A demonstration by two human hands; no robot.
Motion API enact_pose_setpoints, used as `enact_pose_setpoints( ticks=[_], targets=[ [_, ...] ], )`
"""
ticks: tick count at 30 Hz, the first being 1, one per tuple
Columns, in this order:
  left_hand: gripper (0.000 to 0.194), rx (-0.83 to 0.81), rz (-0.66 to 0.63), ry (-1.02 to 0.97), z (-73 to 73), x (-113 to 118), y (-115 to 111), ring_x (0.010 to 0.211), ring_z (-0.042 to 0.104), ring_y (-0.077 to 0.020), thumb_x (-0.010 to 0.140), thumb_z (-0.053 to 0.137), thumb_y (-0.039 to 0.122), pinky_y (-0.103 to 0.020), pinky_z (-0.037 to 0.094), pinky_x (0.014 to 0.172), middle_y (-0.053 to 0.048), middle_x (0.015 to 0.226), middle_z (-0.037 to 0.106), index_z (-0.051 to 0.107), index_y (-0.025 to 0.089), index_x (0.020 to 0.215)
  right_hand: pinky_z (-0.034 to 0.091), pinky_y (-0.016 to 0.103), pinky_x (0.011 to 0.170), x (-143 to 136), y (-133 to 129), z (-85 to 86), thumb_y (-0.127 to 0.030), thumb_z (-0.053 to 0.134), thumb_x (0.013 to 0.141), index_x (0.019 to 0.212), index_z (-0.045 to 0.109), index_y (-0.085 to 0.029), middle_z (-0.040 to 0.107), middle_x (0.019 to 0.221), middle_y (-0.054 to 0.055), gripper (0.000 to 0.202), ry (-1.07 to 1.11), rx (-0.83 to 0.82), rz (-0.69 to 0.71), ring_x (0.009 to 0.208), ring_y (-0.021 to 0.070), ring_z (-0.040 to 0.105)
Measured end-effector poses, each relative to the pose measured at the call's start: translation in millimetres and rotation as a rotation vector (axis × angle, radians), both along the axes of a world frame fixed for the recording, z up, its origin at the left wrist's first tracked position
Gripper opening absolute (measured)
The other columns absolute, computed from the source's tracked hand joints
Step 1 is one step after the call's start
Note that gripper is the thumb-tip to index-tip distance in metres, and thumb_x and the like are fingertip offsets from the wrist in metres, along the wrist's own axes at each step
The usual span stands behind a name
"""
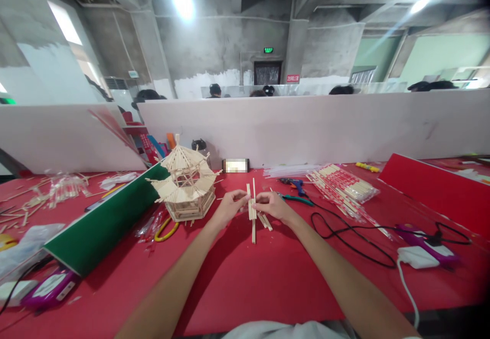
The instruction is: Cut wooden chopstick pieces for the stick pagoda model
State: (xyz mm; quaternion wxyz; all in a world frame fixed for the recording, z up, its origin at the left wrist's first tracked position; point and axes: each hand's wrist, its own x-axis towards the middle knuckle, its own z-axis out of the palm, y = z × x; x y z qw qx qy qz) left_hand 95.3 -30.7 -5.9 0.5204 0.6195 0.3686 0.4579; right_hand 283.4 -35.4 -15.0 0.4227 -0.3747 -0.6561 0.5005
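Note:
Several pale wooden sticks [252,211] stand roughly upright between my two hands over the red table. My left hand [233,206] pinches them from the left side, and my right hand [272,205] grips them from the right. One stick pokes up higher than the others, and some reach lower toward me. A few short sticks [265,221] lie on the table just beneath my right hand. Left of my hands stands a pavilion model [187,186] built of pale sticks, with a two-tiered roof.
A blue glue gun [294,185], teal-handled pliers [297,199], packaged sticks [344,186] and a black cable [344,249] lie to the right. Yellow-handled scissors [166,231] and a green board [111,219] are left. A white partition [287,129] stands behind; heads show beyond it.

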Motion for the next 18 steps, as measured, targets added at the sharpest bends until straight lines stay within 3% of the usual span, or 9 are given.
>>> enact_pose_setpoints(
  ticks=[18],
  targets=[
    [0.040,0.061,0.010,0.023,0.0,-0.2,0.6,0.062,0.051,-0.0095,0.070,0.072,0.052,-0.022,0.046,0.059,0.000,0.070,0.057,0.067,0.014,0.082,0.049,0.025,0.057,-0.3,-2.7,5.2,-0.043,0.075,0.066,0.075,0.066,-0.014,0.063,0.064,0.000,0.031,-0.034,0.006,-0.005,0.058,0.0133,0.058]
  ],
)
